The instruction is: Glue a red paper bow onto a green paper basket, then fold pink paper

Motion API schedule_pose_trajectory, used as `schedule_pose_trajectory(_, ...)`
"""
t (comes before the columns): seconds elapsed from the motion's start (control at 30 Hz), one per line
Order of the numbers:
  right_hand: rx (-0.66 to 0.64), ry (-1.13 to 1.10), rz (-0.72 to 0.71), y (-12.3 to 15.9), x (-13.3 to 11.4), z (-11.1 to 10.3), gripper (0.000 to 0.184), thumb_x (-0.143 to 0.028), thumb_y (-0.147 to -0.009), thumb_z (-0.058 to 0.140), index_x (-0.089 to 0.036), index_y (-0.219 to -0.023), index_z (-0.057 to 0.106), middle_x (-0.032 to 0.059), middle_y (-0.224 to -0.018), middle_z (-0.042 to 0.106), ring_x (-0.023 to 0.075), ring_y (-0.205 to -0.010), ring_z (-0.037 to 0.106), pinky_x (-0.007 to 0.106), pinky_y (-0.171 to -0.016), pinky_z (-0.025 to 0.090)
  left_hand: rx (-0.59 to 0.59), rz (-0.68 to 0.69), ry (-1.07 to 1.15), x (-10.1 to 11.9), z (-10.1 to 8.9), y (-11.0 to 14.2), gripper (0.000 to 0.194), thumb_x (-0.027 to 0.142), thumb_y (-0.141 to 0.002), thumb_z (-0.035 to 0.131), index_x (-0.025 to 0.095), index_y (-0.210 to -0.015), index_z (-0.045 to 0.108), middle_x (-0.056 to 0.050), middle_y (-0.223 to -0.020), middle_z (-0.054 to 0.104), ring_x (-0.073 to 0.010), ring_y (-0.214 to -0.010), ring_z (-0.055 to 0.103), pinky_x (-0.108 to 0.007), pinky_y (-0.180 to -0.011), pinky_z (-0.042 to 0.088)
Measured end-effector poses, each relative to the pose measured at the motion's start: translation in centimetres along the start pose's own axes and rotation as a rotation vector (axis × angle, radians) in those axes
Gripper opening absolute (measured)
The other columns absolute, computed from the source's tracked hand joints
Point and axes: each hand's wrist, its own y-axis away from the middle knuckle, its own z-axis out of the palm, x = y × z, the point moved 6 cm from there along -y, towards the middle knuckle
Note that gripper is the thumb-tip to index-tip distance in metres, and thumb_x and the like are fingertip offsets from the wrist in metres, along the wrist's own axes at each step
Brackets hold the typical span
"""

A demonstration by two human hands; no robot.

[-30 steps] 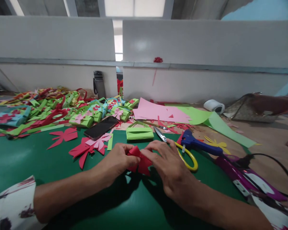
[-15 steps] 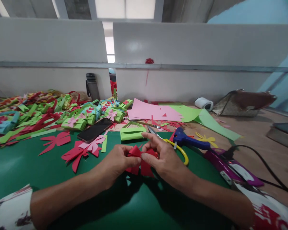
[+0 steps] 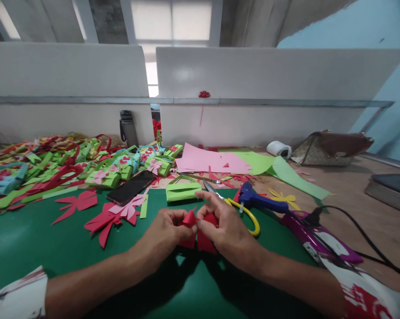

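Between my two hands is a red paper cutout (image 3: 205, 241), held above the green mat (image 3: 126, 283). My left hand (image 3: 168, 228) pinches its left side, where one piece is curled up. My right hand (image 3: 224, 226) grips the right side between thumb and bent fingers, with one finger stretched out over the top. Part of the cutout is hidden by my fingers. Just beyond them stands a small green paper bag (image 3: 183, 192). Scissors with yellow handles (image 3: 253, 221) lie to the right of my right hand, beside a blue glue gun (image 3: 259, 199).
Red paper cutouts (image 3: 78, 204), a pink cutout (image 3: 129, 206) and a phone (image 3: 131, 187) lie left. Behind is a heap of paper bags (image 3: 60, 164) near a bottle (image 3: 128, 128). Pink sheets (image 3: 209, 160) lie ahead; a purple power strip (image 3: 322, 239) with cables is right.
The view has tilted up slightly, so the scene sits lower. Both hands stay on the red cutout, and its left piece looks more tightly curled.
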Motion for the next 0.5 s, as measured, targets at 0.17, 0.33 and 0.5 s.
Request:
schedule_pose_trajectory(0.17,0.012,-0.003,0.006,0.13,0.35,0.07,0.049,-0.010,-0.077,0.051,-0.014,-0.126,0.045,-0.0007,-0.080,0.058,0.0142,-0.072,0.056,0.031,-0.071,0.045,0.002,-0.008,0.016,-0.14,-0.14,-0.07,0.022,0.027,-0.058,0.079,0.013,-0.068,0.065,-0.001,-0.061,0.061,-0.0116,-0.055,0.051,-0.023,-0.056,0.038)
schedule_pose_trajectory(0.33,0.021,0.008,0.013,0.22,0.44,0.02,0.049,-0.013,-0.080,0.052,-0.014,-0.128,0.044,0.0012,-0.083,0.060,0.0153,-0.073,0.057,0.031,-0.070,0.046,0.011,0.000,0.049,-0.26,-0.39,-0.34,0.018,0.026,-0.061,0.076,0.014,-0.069,0.067,-0.002,-0.065,0.065,-0.0131,-0.057,0.057,-0.024,-0.061,0.044)
schedule_pose_trajectory(0.5,0.027,-0.068,0.043,0.34,1.02,-0.40,0.042,-0.035,-0.093,0.048,-0.020,-0.132,0.045,0.0037,-0.088,0.061,0.0189,-0.081,0.060,0.033,-0.070,0.049,0.007,-0.008,0.061,-0.70,-0.60,-0.48,0.023,0.032,-0.067,0.075,0.014,-0.078,0.068,-0.004,-0.070,0.069,-0.0164,-0.066,0.063,-0.025,-0.066,0.048)
